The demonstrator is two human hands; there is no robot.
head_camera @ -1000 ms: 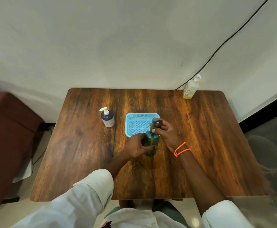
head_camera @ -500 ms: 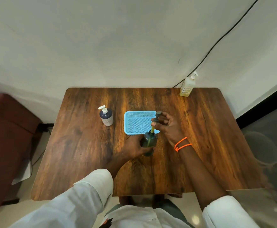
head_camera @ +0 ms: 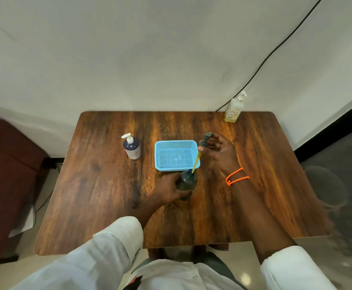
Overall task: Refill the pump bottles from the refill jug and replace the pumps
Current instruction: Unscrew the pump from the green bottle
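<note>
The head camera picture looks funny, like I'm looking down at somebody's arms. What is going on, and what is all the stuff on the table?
You are seeing through a small camera worn on a person's head, so it looks down at their own two arms. There is no machine here, only bare hands.

The left hand grips a dark bottle that stands on the wooden table. The right hand holds the bottle's pump, lifted up and tilted. Its long yellow tube reaches down to the bottle's opening, so the pump is not quite out.

Just behind the bottle sits a blue basket. To its left stands a dark pump bottle with a white pump. Far back at the right corner stands a pale bottle of yellowish liquid, also with a pump. The orange cord is on the right wrist.
</note>
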